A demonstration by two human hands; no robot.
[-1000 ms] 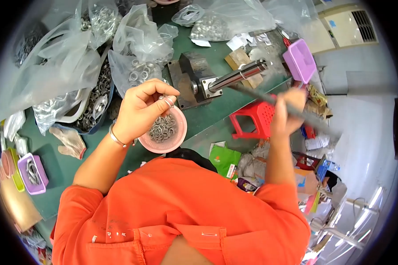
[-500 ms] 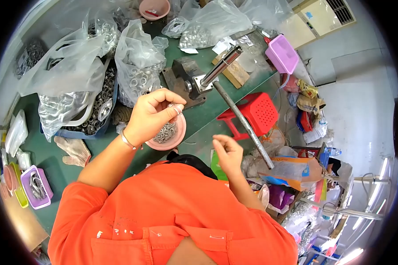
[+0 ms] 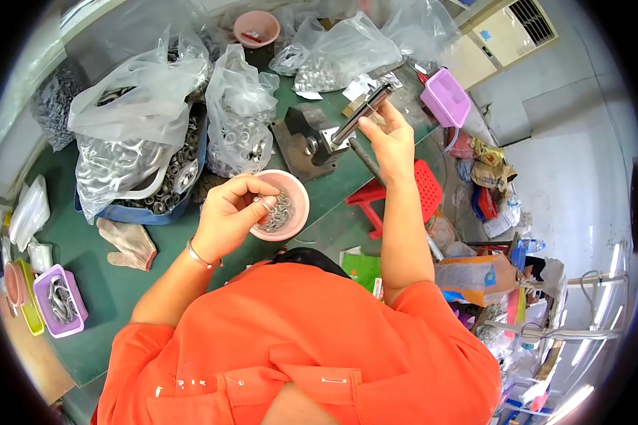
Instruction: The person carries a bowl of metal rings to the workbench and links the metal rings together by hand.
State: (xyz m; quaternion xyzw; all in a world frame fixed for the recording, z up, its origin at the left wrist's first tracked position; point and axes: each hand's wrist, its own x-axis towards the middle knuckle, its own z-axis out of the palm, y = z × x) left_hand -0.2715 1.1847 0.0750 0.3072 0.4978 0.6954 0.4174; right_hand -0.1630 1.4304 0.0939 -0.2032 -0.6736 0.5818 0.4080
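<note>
My left hand (image 3: 228, 218) is closed, thumb and forefinger pinched on a small metal ring (image 3: 266, 204), at the left rim of a pink bowl (image 3: 303, 205). Loose metal rings (image 3: 282, 212) lie inside that bowl. My right hand (image 3: 391, 138) is closed on the upper part of a shiny metal rod (image 3: 349, 127), thumb and fingers against it. The rod slants up from a dark metal bench fixture (image 3: 301, 142) with a square plate. A long grey bar (image 3: 365, 159) runs from the fixture and passes partly behind my right forearm.
A blue bin (image 3: 138, 214) of metal rings, covered with plastic bags, stands at left beside a bag of rings (image 3: 237, 134). A work glove (image 3: 126, 243) lies on the green table (image 3: 191, 244). A red stool (image 3: 427, 191) stands right of the table; a purple basket (image 3: 446, 99) is at its far corner.
My right hand has moved up and forward from beside my body onto the metal rod. My left hand has lowered toward the bowl, still pinching the ring. The camera view has shifted slightly.
</note>
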